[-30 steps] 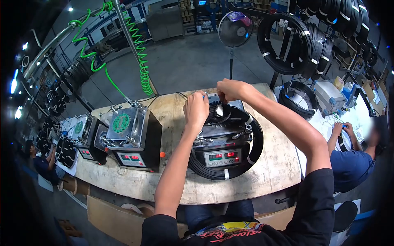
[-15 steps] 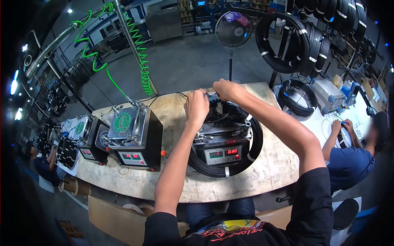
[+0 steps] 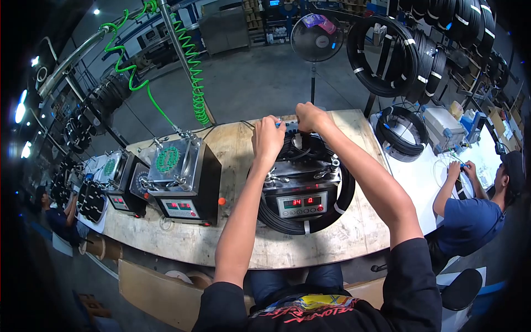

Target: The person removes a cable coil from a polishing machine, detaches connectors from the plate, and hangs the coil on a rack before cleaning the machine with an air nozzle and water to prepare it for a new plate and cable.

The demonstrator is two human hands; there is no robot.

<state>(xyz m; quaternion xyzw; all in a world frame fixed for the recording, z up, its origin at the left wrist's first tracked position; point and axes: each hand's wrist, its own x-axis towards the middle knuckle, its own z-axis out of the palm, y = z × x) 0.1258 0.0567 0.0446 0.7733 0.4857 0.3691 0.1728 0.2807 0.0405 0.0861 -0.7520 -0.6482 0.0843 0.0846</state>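
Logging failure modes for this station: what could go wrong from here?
Snag: the black cable coil rings the digital-display unit, so lifting it could catch the protruding wing nut.
Dropped part: the left hand seems to pinch a small blue piece by its end; it could slip.
Unseen misplacement: the right hand hides its own fingertips at the unit's far side, so a bad placement might go unnoticed.

Gap between nearer green-topped machine (image 3: 207,178) and tabletop cable coil (image 3: 287,226); orange ball (image 3: 222,201), left forearm (image 3: 244,221) in way.
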